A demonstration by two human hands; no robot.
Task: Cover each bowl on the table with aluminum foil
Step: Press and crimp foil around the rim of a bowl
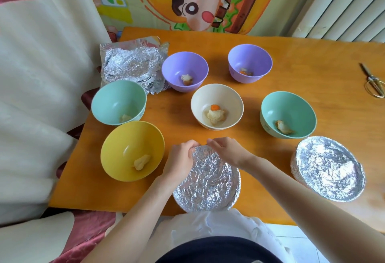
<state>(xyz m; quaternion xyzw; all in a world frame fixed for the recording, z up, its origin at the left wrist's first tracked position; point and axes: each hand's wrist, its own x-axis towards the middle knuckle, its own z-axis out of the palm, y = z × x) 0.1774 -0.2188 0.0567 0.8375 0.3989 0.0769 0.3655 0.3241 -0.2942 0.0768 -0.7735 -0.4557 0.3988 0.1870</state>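
Where the table's near edge meets the person's lap, the near bowl stands with crinkled foil drawn over its mouth and down its sides. The left hand and right hand meet at its far rim. The left fingers are curled over the foil's edge and pinch it against the rim. The right fingers are bent down together and grip the same edge just beside them.

Well to the right, near the same edge, a second bowl is fully wrapped. Six bowls stand open, each with a bit of food inside:
- a yellow bowl just left of the left hand
- a left teal bowl touching it behind
- a cream bowl in the middle
- a right teal bowl
- a left purple bowl farther back
- a right purple bowl farther back

Loose foil sheets lie crumpled at the far left corner. Scissors rest at the right edge.
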